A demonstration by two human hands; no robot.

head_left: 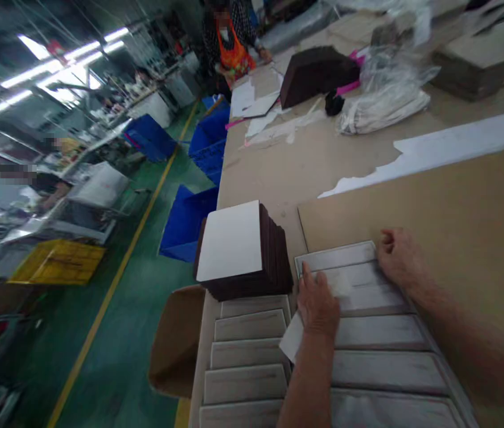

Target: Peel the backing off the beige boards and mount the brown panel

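My left hand (pixel 318 303) rests on the left part of the topmost pale, dark-edged panel (pixel 354 255) in a row of overlapping panels. Its index finger points forward and the other fingers are curled. A thin white sheet (pixel 293 337), cloth or paper, sticks out from under this hand on both sides. At the panel's right end is my right hand (pixel 399 255), fingers curled closed; whatever they hold, if anything, is hidden. More panels (pixel 383 365) overlap toward me. Left of my left wrist lies a second column of similar panels (pixel 249 353).
A stack of dark-sided boards with a white top (pixel 232 241) stands at the table's left edge. Beyond are a dark block (pixel 314 74), plastic bags (pixel 386 101) and torn white paper (pixel 448 148). Blue bins (pixel 185 223) and a cardboard box (pixel 176 342) flank the table. A person in an orange apron (pixel 234 50) stands beyond.
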